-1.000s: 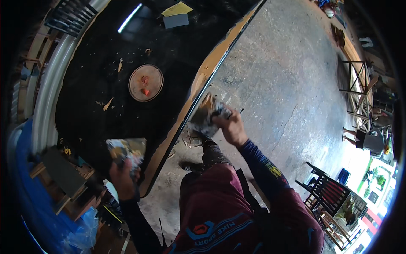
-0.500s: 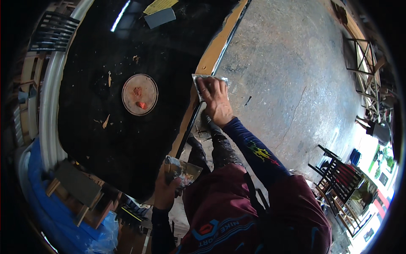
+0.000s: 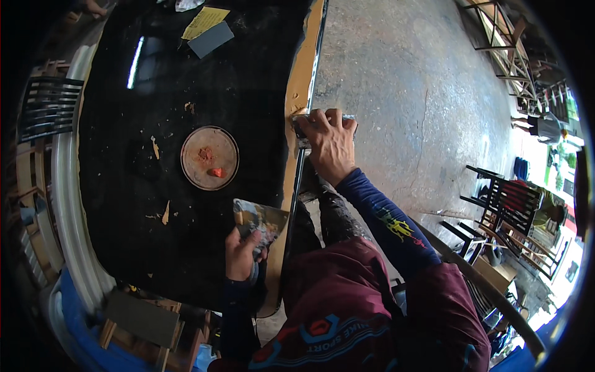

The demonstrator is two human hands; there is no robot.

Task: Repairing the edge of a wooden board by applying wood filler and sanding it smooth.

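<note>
My right hand [image 3: 333, 142] is closed on a flat, smeared putty scraper [image 3: 302, 127], its fingers bent over the top. The scraper lies across the tan strip [image 3: 299, 84] of filler along the right edge of the black tabletop [image 3: 124, 217]; part of it is hidden beneath the hand. Nearer to me, my left hand [image 3: 242, 255] grips a second flat scraper [image 3: 260, 222], tilted and caked with pale, tan and reddish putty. The thumb lies on its face. On the tabletop, left of both hands, rests a round lid [image 3: 197, 173] with an orange-red lump [image 3: 216, 172] on it.
A yellow sheet [image 3: 203, 22] and a grey sheet [image 3: 211, 40] lie at the tabletop's far end. Dried scraps [image 3: 165, 212] are scattered around the lid. Concrete floor [image 3: 396, 111] extends to the right, with black slatted chairs [image 3: 511, 201] beyond. A small grey-topped stand [image 3: 141, 316] is at near left.
My right hand has shifted slightly outward over the table edge, its fingers more bent. My left hand has lifted its scraper and moved it farther forward. The view has turned a little.
</note>
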